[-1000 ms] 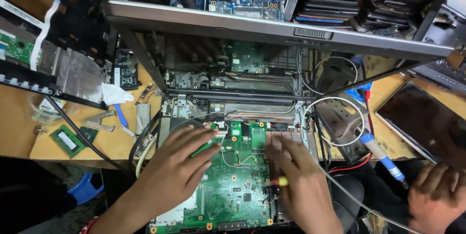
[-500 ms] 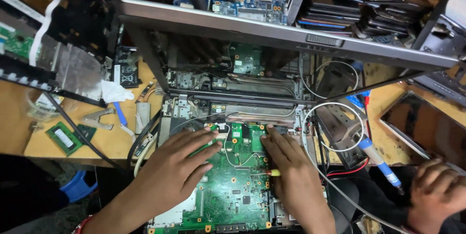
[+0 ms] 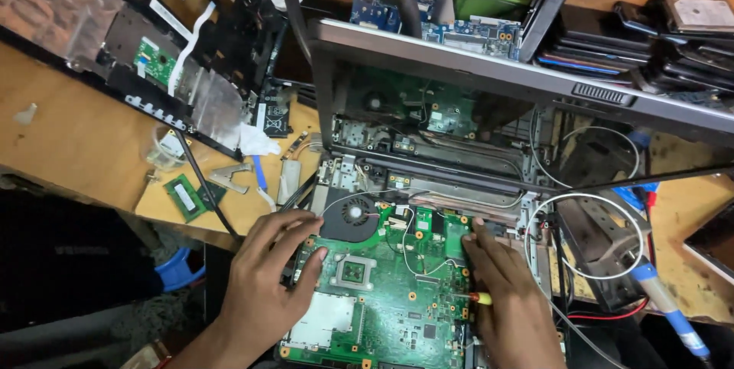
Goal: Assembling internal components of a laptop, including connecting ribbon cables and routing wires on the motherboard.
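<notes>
right hand (image 3: 508,300) clenched around a small screwdriver (image 3: 480,299), left hand (image 3: 267,273) flat and released on the green motherboard (image 3: 390,292), which sits in the open laptop chassis (image 3: 459,109) on my desk (image 3: 69,132); board's stiff but fragile, edges only

Left hand (image 3: 264,281) flat, fingers spread; right hand (image 3: 508,292) curled, palm down.

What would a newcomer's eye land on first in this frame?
The bright green circuit board at bottom centre, with the left hand pressing its left edge and the right hand on its right side by a small yellow-handled tool. Behind it, an opened laptop shows its insides.
</notes>
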